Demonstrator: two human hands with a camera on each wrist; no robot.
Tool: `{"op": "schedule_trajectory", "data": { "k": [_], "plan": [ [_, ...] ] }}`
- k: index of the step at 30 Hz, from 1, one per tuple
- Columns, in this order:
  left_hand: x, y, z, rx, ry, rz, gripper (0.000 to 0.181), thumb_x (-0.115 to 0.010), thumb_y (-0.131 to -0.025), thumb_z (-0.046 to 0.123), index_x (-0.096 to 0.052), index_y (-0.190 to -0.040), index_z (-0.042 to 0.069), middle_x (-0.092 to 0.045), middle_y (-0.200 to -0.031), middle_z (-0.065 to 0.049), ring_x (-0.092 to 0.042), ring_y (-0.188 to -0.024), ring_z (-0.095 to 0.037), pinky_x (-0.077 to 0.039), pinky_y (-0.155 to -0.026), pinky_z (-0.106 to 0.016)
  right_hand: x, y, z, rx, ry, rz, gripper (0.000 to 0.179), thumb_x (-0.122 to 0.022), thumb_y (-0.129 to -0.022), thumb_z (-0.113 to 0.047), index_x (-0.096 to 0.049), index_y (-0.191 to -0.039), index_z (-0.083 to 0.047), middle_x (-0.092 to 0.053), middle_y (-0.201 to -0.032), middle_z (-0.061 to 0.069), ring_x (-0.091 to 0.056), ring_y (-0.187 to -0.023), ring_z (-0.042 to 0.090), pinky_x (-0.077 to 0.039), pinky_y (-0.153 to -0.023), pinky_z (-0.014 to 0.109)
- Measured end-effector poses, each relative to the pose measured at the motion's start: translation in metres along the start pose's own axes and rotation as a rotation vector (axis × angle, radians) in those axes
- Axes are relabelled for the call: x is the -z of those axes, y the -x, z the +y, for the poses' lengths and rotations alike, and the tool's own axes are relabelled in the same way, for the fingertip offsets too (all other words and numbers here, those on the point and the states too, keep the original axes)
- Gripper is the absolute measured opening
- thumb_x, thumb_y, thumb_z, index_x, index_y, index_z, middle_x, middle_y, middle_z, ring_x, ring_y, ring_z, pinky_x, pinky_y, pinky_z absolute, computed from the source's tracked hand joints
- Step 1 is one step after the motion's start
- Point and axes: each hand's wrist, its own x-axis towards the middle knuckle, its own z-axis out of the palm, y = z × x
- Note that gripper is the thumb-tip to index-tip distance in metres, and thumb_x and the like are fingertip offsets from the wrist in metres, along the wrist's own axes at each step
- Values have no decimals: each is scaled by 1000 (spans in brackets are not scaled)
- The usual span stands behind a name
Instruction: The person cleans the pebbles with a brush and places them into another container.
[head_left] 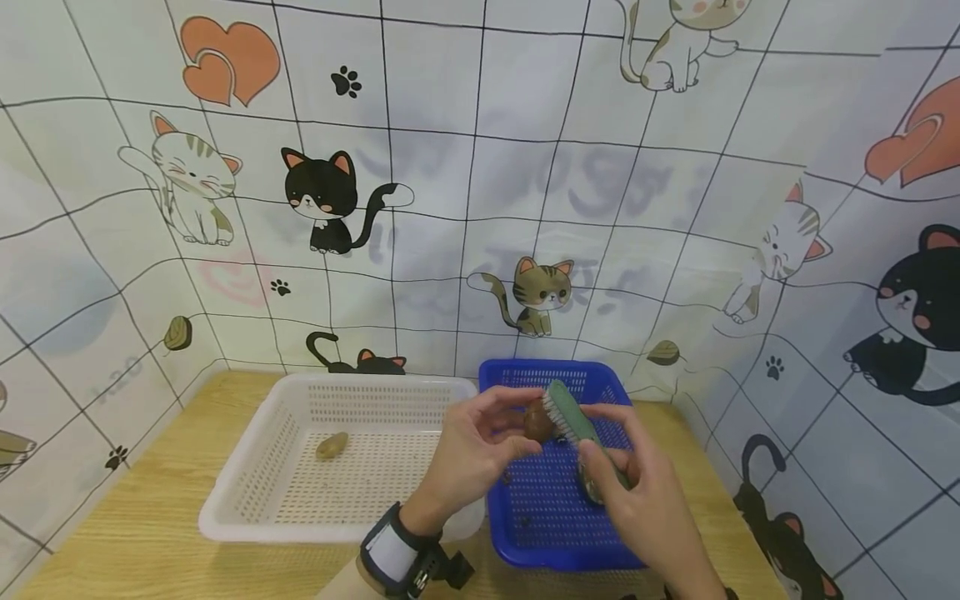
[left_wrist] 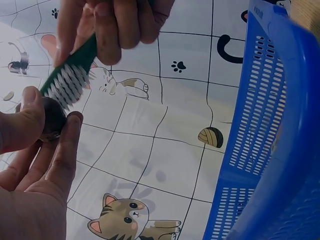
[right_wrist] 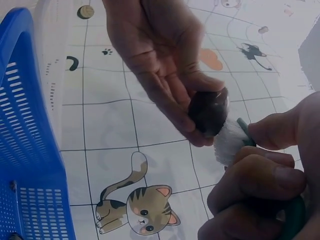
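My left hand point(head_left: 476, 450) pinches a smooth, rounded brown clam point(right_wrist: 209, 112) between thumb and fingers, above the blue basket point(head_left: 525, 546). My right hand point(head_left: 648, 483) grips a green scrubbing brush point(head_left: 573, 412) by its handle. In the left wrist view the brush's white bristles point(left_wrist: 70, 85) lie against the clam's edge. My right fingers hide part of the handle in the right wrist view. Beneath my right hand, a dark, shiny thing lies in the blue basket, mostly covered.
To the left stands a white basket point(head_left: 240, 500) with one yellowish-brown oval thing point(head_left: 332, 446) in it. Small dark bits lie on the blue basket's floor. Both baskets are on a wooden table point(head_left: 97, 533), against a cat-patterned sheet point(head_left: 427, 183) that rises behind and at both sides.
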Motion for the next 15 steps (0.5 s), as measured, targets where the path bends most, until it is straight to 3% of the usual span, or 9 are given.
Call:
{"op": "schedule_trajectory", "data": {
  "k": [10,15],
  "plan": [
    [-1,0,-1,-15,25,4,54,-83,-97,-11,-71,-149,-3,-74,-155,-23,-82,-119,-7,-72,-100,-29,7,0,3,22,-8,-47,38,-62,-121,-12,-55,-159,-13,-57,-68,-7,-39,-51,-1,-39,-40,29],
    [-2,0,-1,-7,28,-4,53,-83,-98,-10,-70,-149,-3,-74,-156,-23,-82,-120,-7,-72,-102,-31,5,0,3,-18,21,-11,41,-61,-123,-19,-55,-163,-18,-65,-72,-6,-38,-48,1,-38,-38,28]
  ]
}}
